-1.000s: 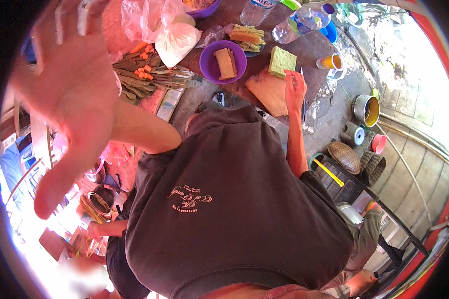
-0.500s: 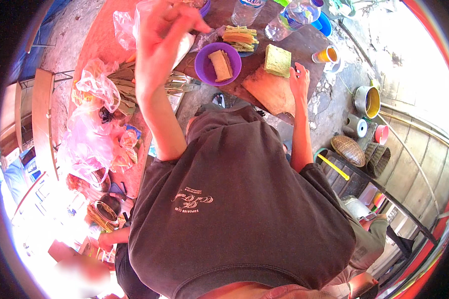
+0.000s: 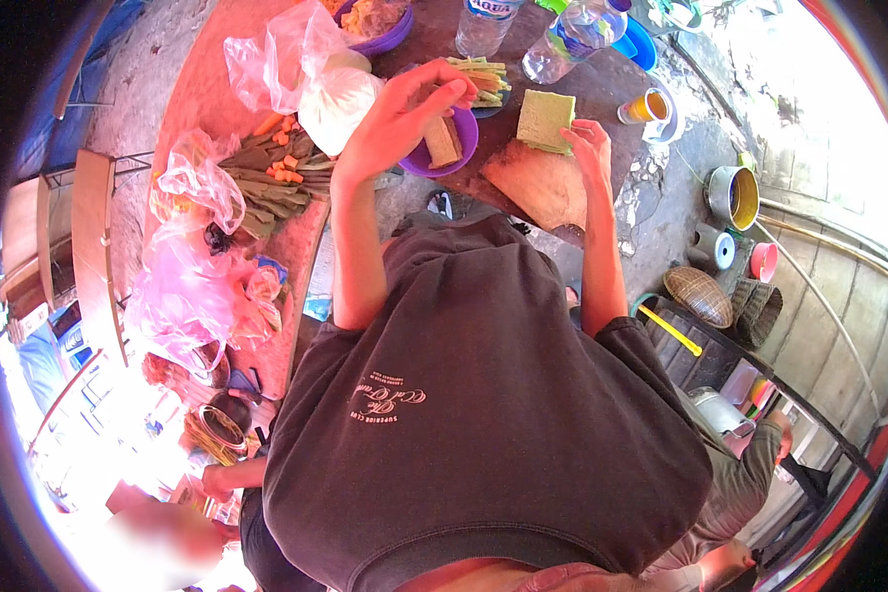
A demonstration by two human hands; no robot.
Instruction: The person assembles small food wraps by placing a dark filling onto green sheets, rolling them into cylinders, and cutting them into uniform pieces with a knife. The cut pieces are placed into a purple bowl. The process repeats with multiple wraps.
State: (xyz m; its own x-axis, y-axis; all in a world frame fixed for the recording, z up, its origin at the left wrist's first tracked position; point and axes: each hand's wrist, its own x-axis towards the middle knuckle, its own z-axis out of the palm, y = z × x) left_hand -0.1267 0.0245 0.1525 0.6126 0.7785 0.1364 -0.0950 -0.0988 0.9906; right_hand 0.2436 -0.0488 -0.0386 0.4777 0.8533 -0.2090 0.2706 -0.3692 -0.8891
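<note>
A stack of square, pale green slices, like bread, sits at the far end of a wooden board. The bent fingers of my right hand grip its near right corner. My left hand hovers over the left side of a purple bowl, fingers loosely curved and apart, with nothing seen in them. Inside the bowl stand brown-faced bread pieces, partly covered by that hand. Just beyond my left fingers, a pile of green and yellowish strips lies on a plate.
Clear plastic bottles stand at the back, with an orange-filled cup to the right. On the left are a white plastic bag, cut carrots, long green leaves and a pink bag. Other people sit nearby.
My left hand has come down and right, from above the bags to the purple bowl, uncovering the carrots. My right hand's fingers have closed in on the green slices, which have shifted slightly.
</note>
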